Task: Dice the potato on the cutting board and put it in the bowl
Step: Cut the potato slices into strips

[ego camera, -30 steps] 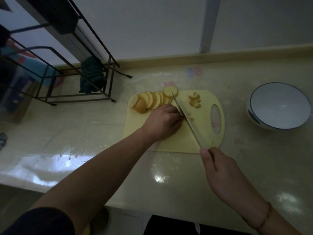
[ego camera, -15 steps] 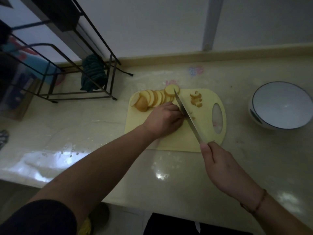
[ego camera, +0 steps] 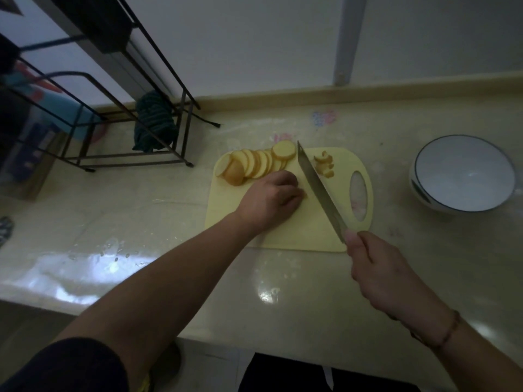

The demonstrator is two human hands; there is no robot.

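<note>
Mid-dice: potato slices (ego camera: 256, 165) fanned far-left on cutting board (ego camera: 305, 230), few diced bits (ego camera: 324, 164), bowl (ego camera: 464, 174) empty; right hand (ego camera: 376, 267) grips knife (ego camera: 319, 190), left hand (ego camera: 270, 200) curled over a piece.

The left hand (ego camera: 270, 200) lies curled over whatever it holds on the cutting board (ego camera: 294, 230), so only a sliver of potato shows at its fingertips. The knife (ego camera: 321, 190) handle is buried inside the right hand (ego camera: 376, 274). The wire rack (ego camera: 119, 89) at the worktop's far left corner runs off the frame's top and left edges; the things behind it are too dim to name.
</note>
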